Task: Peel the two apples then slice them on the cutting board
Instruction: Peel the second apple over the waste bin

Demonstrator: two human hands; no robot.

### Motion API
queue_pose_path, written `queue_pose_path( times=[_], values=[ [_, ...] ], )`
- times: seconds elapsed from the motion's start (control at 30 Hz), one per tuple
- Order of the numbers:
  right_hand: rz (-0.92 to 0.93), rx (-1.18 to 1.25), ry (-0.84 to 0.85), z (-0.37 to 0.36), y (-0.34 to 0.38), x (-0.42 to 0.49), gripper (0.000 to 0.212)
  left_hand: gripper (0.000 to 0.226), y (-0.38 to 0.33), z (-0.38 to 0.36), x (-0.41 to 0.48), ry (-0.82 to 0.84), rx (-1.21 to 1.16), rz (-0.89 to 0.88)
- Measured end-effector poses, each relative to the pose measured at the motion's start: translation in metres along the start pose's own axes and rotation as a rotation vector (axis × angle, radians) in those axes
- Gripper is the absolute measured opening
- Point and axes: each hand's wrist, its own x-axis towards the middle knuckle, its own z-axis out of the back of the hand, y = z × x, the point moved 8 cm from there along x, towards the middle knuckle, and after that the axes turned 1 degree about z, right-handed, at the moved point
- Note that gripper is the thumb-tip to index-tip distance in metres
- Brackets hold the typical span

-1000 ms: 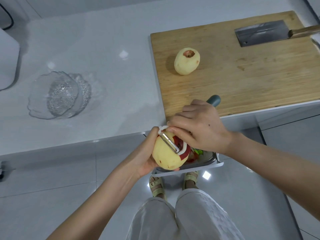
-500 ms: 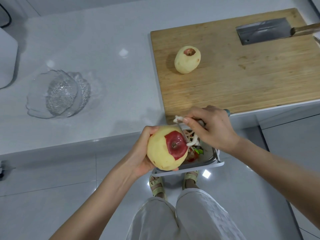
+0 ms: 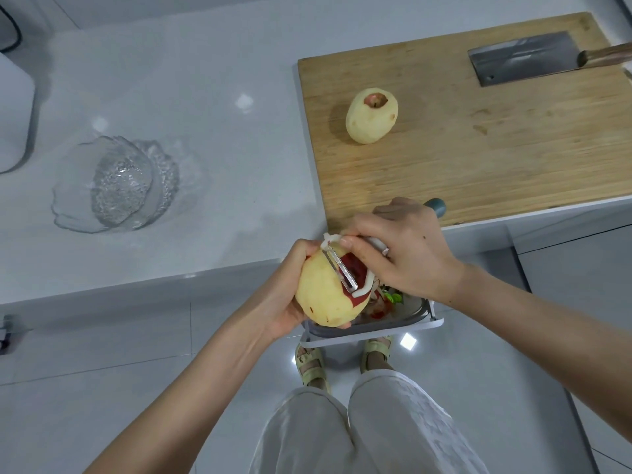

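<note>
My left hand grips a mostly peeled apple below the counter's edge, above a small bin. One red patch of skin remains on its right side. My right hand holds a white peeler with its blade laid across that red patch. A second apple, fully peeled, stands on the wooden cutting board. A cleaver with a wooden handle lies at the board's far right.
A clear glass bowl sits on the white counter to the left. A white appliance stands at the far left edge. The small bin with peelings is below the apple, above my feet.
The peeler had lifted off to the right of the apple half a second ago; now its blade is back on the red patch. The apple has turned slightly in my left hand.
</note>
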Motion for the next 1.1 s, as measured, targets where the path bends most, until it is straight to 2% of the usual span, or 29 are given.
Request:
queue_pose_path(
  times=[0.2, 0.33, 0.47, 0.6, 0.7, 0.77, 0.87, 1.0, 1.1],
  values=[
    [0.035, -0.011, 0.015, -0.003, 0.003, 0.002, 0.025, 0.033, -0.001, 0.006, 0.002, -0.036, 0.027, -0.019],
    [-0.037, -0.008, 0.015, -0.007, -0.017, -0.010, 0.028, 0.029, 0.000, 0.015, 0.001, -0.106, -0.021, -0.056],
    [-0.225, -0.098, 0.099, -0.018, -0.047, -0.039, 0.026, 0.037, -0.007, 0.027, 0.001, -0.118, -0.167, -0.108],
    [-0.390, -0.060, 0.133, -0.028, -0.052, -0.044, 0.026, 0.028, 0.000, 0.033, 0.004, -0.152, -0.190, -0.103],
    [-0.472, -0.046, 0.151, -0.029, -0.051, -0.042, 0.023, 0.054, 0.007, 0.035, 0.006, -0.128, -0.232, -0.086],
    [-0.559, -0.012, 0.239, -0.032, -0.049, -0.042, 0.022, 0.067, 0.011, 0.035, 0.008, -0.105, -0.259, -0.065],
    [-0.684, -0.062, 0.434, -0.040, -0.050, -0.050, 0.022, 0.057, 0.013, 0.036, 0.011, -0.073, -0.255, -0.068],
    [-0.601, -0.330, 0.592, -0.043, -0.048, -0.055, 0.041, 0.054, 0.011, 0.039, 0.013, -0.080, -0.237, -0.066],
    [-0.490, -0.549, 0.601, -0.041, -0.046, -0.058, 0.042, 0.051, 0.009, 0.040, 0.010, -0.106, -0.216, -0.064]
  ],
)
